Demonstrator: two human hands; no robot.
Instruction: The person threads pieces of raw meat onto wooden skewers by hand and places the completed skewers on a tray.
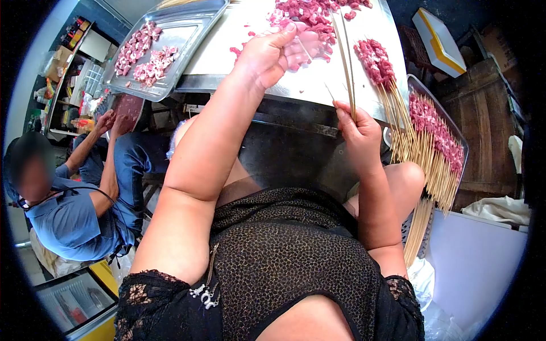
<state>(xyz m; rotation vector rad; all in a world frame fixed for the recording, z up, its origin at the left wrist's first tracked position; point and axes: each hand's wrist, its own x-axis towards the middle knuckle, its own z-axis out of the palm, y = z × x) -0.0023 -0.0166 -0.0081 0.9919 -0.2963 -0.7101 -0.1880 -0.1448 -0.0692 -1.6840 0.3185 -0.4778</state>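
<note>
My left hand (276, 55) is held palm up at the edge of a pile of cut raw meat (311, 18), its thumb and fingers apart. A thin pale streak crosses its fingers, and I cannot make out what that is. My right hand (362, 135) grips several bamboo skewers (348, 68) near the table's front edge. Their long ends point up across the white board (219, 54), and one thinner tip sticks out to the left. Just right of them, a bundle of loaded meat skewers (376, 61) lies on the board with its sticks toward me.
A metal tray (196, 35) with two heaps of meat pieces stands at the left. On the right, another tray (465, 149) holds many loaded skewers, above a bundle of bare sticks (419, 227). A co-worker (74, 219) sits at the left, hands raised. A foam box (438, 42) stands at the back right.
</note>
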